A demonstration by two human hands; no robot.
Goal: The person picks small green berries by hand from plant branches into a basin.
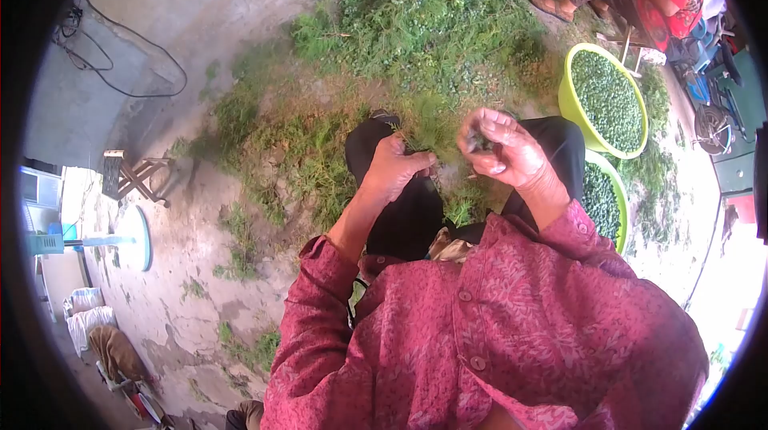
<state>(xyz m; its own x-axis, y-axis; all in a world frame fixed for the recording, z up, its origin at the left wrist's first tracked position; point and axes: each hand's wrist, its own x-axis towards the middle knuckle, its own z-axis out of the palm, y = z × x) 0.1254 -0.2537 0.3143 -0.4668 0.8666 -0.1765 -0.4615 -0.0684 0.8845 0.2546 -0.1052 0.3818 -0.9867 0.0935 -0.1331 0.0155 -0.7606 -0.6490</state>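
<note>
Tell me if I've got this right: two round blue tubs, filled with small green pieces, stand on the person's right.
Not blue: the head view shows the farther tub and nearer tub are yellow-green. Both hold small green pieces on that side.

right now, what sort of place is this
Probably a yard or shed floor holding a harvest: leafy green plants heaped on the ground, yellow-green tubs full of small green pieces, and a fan nearby.

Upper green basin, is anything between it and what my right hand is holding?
Yes, your right knee lies between the green bits in your right hand and the upper basin in this view. I can't tell its height against the hand. Nothing else visible stands between.
</note>
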